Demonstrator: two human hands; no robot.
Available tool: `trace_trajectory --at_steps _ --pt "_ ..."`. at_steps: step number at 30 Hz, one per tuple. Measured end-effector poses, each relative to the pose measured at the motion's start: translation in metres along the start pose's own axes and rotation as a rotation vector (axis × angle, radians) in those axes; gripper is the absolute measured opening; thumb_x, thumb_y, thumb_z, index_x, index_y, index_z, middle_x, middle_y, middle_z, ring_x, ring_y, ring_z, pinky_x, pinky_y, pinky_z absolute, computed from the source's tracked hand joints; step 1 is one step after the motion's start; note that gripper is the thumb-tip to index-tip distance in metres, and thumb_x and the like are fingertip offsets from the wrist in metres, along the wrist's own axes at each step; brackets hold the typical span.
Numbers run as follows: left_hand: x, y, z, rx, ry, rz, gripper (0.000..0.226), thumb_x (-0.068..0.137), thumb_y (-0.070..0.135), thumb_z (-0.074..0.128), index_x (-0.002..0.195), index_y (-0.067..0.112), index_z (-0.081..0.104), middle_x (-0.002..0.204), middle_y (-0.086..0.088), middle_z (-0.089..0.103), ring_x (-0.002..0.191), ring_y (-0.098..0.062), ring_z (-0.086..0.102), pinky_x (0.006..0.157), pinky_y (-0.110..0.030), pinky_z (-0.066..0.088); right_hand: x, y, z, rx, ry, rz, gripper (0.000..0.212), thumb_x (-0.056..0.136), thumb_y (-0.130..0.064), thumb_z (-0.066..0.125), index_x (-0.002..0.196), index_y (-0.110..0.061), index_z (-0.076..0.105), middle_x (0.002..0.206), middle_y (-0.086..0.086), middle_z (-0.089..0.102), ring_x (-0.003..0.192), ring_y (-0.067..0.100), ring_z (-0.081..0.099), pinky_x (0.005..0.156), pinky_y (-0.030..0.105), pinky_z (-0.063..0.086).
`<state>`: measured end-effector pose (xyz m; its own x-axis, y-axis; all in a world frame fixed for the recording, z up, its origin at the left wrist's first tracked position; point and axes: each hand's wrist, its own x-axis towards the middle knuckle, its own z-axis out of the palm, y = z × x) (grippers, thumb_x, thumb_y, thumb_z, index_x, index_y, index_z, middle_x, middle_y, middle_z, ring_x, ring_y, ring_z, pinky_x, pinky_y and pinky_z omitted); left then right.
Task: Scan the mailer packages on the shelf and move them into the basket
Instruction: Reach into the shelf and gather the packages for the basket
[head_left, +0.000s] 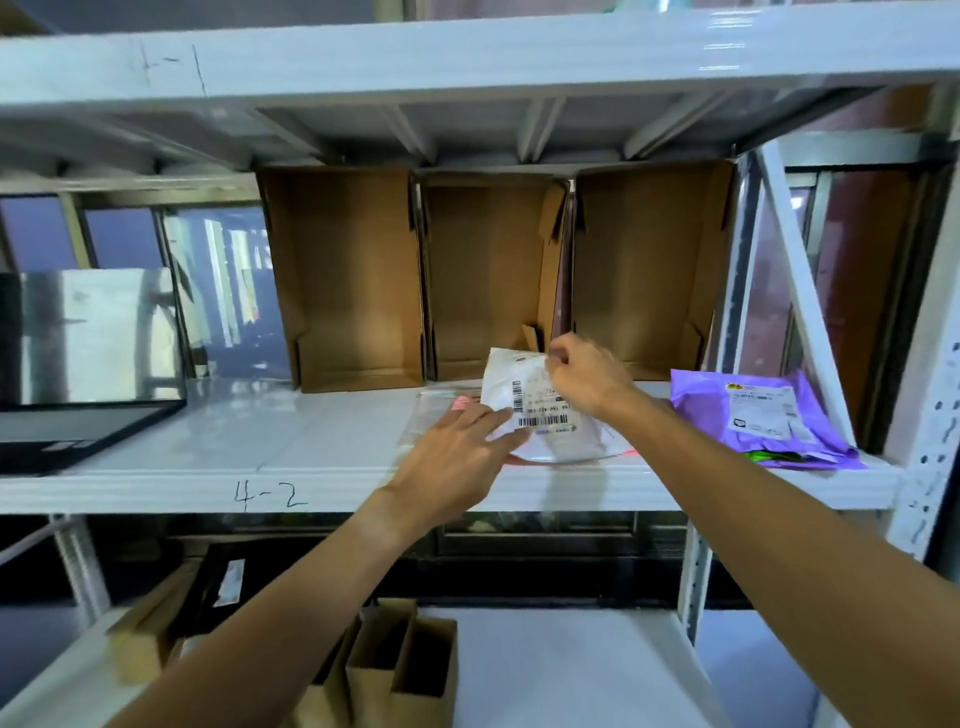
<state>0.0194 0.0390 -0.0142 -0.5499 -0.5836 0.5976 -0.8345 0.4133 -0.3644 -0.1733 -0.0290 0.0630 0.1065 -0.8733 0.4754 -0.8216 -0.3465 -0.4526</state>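
A white mailer package (524, 395) with a barcode label stands tilted up on the white shelf (311, 488) marked 4-2. My right hand (584, 374) pinches its upper right corner. My left hand (462, 447) lies with straight fingers against its lower left edge. Under it lies a clear bag with pink contents (447, 405). A purple mailer (758, 415) with a white label lies flat at the shelf's right end. No basket or scanner shows.
Three open cardboard bins (353, 280) stand at the back of the shelf. A laptop (78, 395) sits at the left end. Small cardboard boxes (405, 670) stand on the lower shelf. A slanted white brace (800, 291) runs down the right side.
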Motion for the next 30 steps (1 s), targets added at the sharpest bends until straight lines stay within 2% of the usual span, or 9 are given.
trace_trajectory --at_steps 2,5,10,15,20,23,26,28,30 --pt "-0.003 0.006 0.000 -0.034 0.015 0.018 0.045 0.097 0.022 0.060 0.141 0.025 0.056 0.145 -0.008 0.054 0.132 -0.029 0.051 0.105 -0.047 0.047 -0.004 -0.001 0.007 -0.067 -0.075 -0.117 0.043 0.105 -0.034 0.037 0.147 -0.024 0.043 0.152 0.004 0.042 0.136 0.028 0.042 0.109 0.045 0.038" --pt "-0.007 0.013 0.000 -0.079 0.042 0.035 0.045 0.095 0.022 0.061 0.139 0.026 0.058 0.142 -0.006 0.058 0.129 -0.025 0.053 0.104 -0.042 0.047 -0.012 0.000 0.014 -0.194 -0.195 -0.178 0.050 0.107 -0.040 0.026 0.155 -0.026 0.029 0.165 -0.002 0.021 0.149 0.028 0.024 0.119 0.050 0.023" --pt "-0.009 0.012 0.002 -0.104 0.023 0.002 0.044 0.096 0.024 0.057 0.140 0.027 0.058 0.146 -0.005 0.055 0.134 -0.025 0.050 0.111 -0.042 0.040 -0.020 0.009 0.019 -0.215 -0.270 -0.132 0.049 0.108 -0.040 0.023 0.152 -0.020 0.028 0.160 0.004 0.030 0.141 0.027 0.036 0.111 0.046 0.032" --pt "-0.011 0.010 0.003 -0.127 0.041 0.011 0.040 0.095 0.022 0.057 0.135 0.024 0.063 0.139 -0.006 0.061 0.127 -0.025 0.056 0.107 -0.043 0.045 -0.015 0.019 0.027 -0.198 -0.348 -0.113 0.054 0.107 -0.045 0.020 0.156 -0.023 0.022 0.167 -0.004 0.011 0.150 0.023 0.021 0.118 0.047 0.026" --pt "-0.009 0.010 0.004 -0.144 0.083 0.005 0.037 0.090 0.019 0.061 0.126 0.018 0.069 0.127 -0.006 0.068 0.117 -0.025 0.062 0.102 -0.042 0.050 -0.008 0.032 0.034 -0.276 -0.455 -0.081 0.062 0.104 -0.056 0.014 0.159 -0.029 0.007 0.167 -0.009 -0.005 0.154 0.017 -0.003 0.123 0.049 0.009" --pt "-0.004 0.017 0.002 -0.139 0.081 0.029 0.042 0.088 0.023 0.060 0.128 0.016 0.066 0.128 -0.005 0.067 0.117 -0.022 0.060 0.104 -0.038 0.047 -0.006 0.034 0.041 -0.411 -0.497 -0.120 0.060 0.103 -0.054 0.014 0.158 -0.030 0.006 0.168 -0.003 -0.006 0.153 0.021 -0.010 0.123 0.052 0.006" --pt "0.003 0.028 0.000 -0.118 0.099 0.080 0.038 0.088 0.024 0.058 0.124 0.017 0.066 0.123 -0.003 0.067 0.113 -0.020 0.059 0.101 -0.036 0.047 -0.012 0.030 0.040 -0.420 -0.506 -0.108 0.060 0.104 -0.055 0.014 0.158 -0.029 0.006 0.167 -0.003 -0.005 0.153 0.022 -0.010 0.123 0.052 0.003" --pt "0.007 0.029 0.000 -0.082 0.118 0.103 0.032 0.088 0.020 0.061 0.119 0.015 0.068 0.118 -0.004 0.068 0.108 -0.022 0.060 0.097 -0.037 0.049 -0.017 0.026 0.036 -0.405 -0.512 -0.121 0.058 0.105 -0.054 0.012 0.158 -0.029 0.009 0.168 -0.002 0.001 0.154 0.023 -0.005 0.123 0.052 0.005" --pt "0.009 0.025 0.000 -0.054 0.138 0.108 0.029 0.085 0.016 0.066 0.114 0.014 0.070 0.112 -0.005 0.069 0.103 -0.024 0.062 0.092 -0.038 0.051 -0.020 0.024 0.034 -0.386 -0.491 -0.131 0.054 0.105 -0.051 0.012 0.154 -0.029 0.022 0.166 0.002 0.016 0.152 0.028 0.010 0.121 0.052 0.013"
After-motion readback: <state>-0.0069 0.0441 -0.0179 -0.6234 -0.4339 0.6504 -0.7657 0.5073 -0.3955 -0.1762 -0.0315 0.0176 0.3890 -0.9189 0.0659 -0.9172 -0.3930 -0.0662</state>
